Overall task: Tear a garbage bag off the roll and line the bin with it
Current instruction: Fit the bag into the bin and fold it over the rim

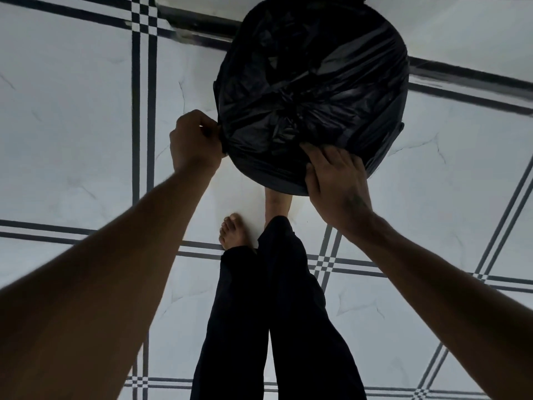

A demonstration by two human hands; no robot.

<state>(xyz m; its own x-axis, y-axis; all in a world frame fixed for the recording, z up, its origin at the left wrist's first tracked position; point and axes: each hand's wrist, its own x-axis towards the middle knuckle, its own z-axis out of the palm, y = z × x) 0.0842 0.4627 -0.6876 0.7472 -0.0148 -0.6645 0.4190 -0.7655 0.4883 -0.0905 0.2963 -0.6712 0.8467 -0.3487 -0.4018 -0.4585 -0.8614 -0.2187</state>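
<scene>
A black garbage bag (311, 90) covers the round bin (386, 145) standing on the floor ahead of me; the plastic is crumpled and gathered toward the middle of the opening. The bin's own wall barely shows under the bag. My left hand (193, 140) pinches the bag's edge at the bin's left rim. My right hand (334, 174) grips the bag's edge at the near rim, fingers curled over the plastic. The roll is not in view.
White floor tiles (72, 111) with dark striped borders surround the bin. My legs in dark trousers (274, 313) and bare feet (233, 232) stand just in front of the bin. A dark ledge or wall base (196, 24) runs behind it.
</scene>
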